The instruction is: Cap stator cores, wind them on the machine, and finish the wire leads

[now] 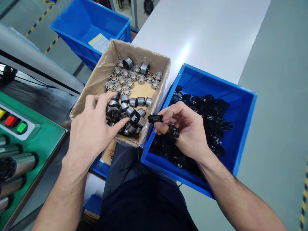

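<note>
My left hand (92,123) hovers over the near part of a plastic-lined cardboard box (91,86), thumb and fingers spread wide apart. Below its fingertips lies a heap of metal stator cores with black end caps (131,110); one blurred core (113,114) is between thumb and fingers, with no clear grip on it. My right hand (185,128) is closed on black plastic end caps: one ring-shaped cap (155,118) is at the fingertips, another cap (173,131) tucked lower against the fingers. Under this hand is a blue bin (245,128) holding many similar black caps (209,112).
Bare ring-shaped metal cores (125,73) stand in rows at the box's far end. Another blue bin (72,19) with a paper sits beyond it. At left is a green machine (48,138) with coloured buttons and metal cylinders. A white table (204,29) extends ahead.
</note>
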A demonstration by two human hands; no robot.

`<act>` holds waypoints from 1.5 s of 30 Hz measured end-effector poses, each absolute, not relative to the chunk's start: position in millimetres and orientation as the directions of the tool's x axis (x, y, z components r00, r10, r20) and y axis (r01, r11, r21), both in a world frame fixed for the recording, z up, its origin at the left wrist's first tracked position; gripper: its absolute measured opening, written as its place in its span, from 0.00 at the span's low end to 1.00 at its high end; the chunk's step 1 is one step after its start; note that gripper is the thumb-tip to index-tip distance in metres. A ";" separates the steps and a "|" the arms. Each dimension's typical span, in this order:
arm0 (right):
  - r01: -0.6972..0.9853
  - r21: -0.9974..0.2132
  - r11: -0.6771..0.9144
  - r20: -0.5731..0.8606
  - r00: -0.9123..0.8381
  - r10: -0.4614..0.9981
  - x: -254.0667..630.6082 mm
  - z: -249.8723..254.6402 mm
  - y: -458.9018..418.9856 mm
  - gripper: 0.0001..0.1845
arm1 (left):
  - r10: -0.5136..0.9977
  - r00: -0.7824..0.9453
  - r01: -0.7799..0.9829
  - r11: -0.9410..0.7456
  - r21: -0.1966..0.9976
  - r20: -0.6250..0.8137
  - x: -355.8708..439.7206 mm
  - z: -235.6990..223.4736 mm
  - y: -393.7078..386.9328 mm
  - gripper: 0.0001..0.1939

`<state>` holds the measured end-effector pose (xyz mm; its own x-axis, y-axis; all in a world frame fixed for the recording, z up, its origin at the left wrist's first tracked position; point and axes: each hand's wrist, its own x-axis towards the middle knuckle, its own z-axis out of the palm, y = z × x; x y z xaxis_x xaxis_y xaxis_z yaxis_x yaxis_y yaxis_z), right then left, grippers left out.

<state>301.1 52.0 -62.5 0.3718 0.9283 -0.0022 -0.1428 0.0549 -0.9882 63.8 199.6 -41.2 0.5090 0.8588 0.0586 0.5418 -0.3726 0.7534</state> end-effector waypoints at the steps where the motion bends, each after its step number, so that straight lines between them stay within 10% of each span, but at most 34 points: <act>1: -0.184 -0.981 0.055 -0.011 0.339 0.941 300.1 -60.2 51.3 0.19 | 0.865 0.499 0.479 -0.329 0.814 0.055 66.1 -39.8 198.4 0.31; 5: -0.256 -0.964 0.071 -0.002 0.274 0.962 299.9 -55.8 49.8 0.13 | 0.818 0.553 0.145 0.091 0.985 -0.157 92.3 -46.1 189.0 0.20; 10: -0.127 -0.989 0.073 0.029 0.316 0.948 304.3 -58.9 48.4 0.19 | 0.752 0.563 -0.088 0.468 0.879 -0.344 133.6 -66.8 167.3 0.26; 15: 0.005 -0.987 0.163 0.156 0.308 0.938 304.2 -64.7 46.8 0.16 | 0.690 0.648 -0.065 0.472 0.879 -0.323 143.8 -78.9 145.9 0.42; 45: 0.153 -0.971 0.187 0.224 0.283 0.933 306.2 -71.5 47.6 0.25 | 0.653 0.743 -0.159 0.382 0.910 -0.144 127.1 -83.7 141.3 0.26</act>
<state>306.2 47.6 -71.5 0.2829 0.9327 0.2237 0.1526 0.1865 -0.9705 127.1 141.3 -83.7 0.7432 0.6533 -0.1442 -0.1593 0.3822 0.9102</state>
